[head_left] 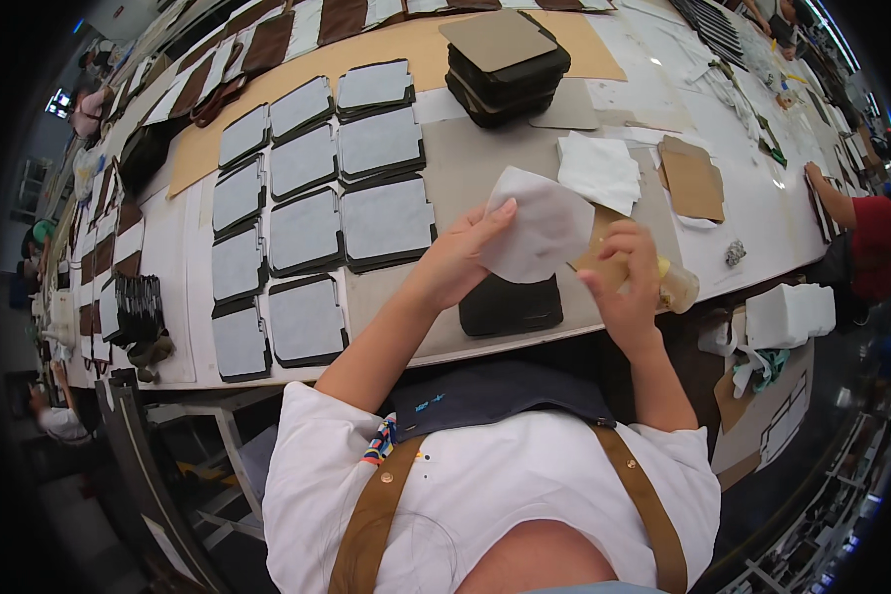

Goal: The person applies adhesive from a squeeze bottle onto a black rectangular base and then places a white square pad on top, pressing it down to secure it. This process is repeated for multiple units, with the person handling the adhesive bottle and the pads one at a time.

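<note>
Fingers of the left hand (452, 259) pinch a white sheet (543, 233) by its left edge, near the middle of the frame, above a dark piece (513, 309) on the desk (777, 213). Fingers of the right hand (629, 292) are half curled; whether they hold something small, one cannot tell. Probably the sheet is light, soft, easily creased, and best held gently by its edges.

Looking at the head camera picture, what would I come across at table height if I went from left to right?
Upright stack of dark pieces, rows of grey-topped black panels, left hand, white sheet it holds, right hand, bottle, small crumpled silvery ball, co-worker's red sleeve.
</note>
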### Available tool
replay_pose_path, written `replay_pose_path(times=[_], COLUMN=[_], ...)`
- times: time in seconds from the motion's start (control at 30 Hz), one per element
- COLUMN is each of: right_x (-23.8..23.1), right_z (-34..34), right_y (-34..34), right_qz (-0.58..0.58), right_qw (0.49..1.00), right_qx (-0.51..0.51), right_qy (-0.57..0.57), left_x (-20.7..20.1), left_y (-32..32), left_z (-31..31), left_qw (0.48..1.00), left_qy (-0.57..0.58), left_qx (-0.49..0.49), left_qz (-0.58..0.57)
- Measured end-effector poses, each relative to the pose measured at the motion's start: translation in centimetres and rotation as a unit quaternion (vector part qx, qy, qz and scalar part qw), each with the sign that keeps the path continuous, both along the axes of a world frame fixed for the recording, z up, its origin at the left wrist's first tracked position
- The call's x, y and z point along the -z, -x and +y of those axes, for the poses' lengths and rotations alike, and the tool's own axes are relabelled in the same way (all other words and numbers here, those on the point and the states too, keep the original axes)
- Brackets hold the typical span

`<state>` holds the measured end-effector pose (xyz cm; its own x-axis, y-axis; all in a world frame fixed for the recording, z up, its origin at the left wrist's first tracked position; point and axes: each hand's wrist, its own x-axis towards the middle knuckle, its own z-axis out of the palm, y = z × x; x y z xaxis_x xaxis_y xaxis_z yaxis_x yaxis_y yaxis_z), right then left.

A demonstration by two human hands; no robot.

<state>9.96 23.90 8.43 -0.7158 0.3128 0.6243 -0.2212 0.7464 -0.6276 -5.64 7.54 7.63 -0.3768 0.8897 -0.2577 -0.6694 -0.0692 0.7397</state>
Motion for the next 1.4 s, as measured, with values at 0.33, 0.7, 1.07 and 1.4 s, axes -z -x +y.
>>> replay_pose_path(times=[0.33, 0.7, 1.07, 1.4], right_x=[3.5, 3.8, 5.4, 4.6], right_z=[-2.7, -3.0, -2.3, -3.5], right_y=[0.2, -0.5, -1.4, -1.2], right_qz=[-0.152, -0.163, -0.208, -0.196], right_qw=[0.875, 0.870, 0.860, 0.830], right_qx=[-0.039, -0.078, -0.063, -0.045], right_qy=[0.459, 0.459, 0.462, 0.520], left_x=[2.1, 4.7, 5.5, 5.3], left_y=[-1.3, -2.3, -4.0, -4.6], left_z=[-3.3, -4.5, -4.5, -4.7], left_qw=[0.987, 0.963, 0.958, 0.957], left_qy=[0.015, 0.083, 0.090, 0.078], left_qx=[-0.129, -0.154, -0.154, -0.170], left_qz=[0.092, 0.208, 0.227, 0.224])
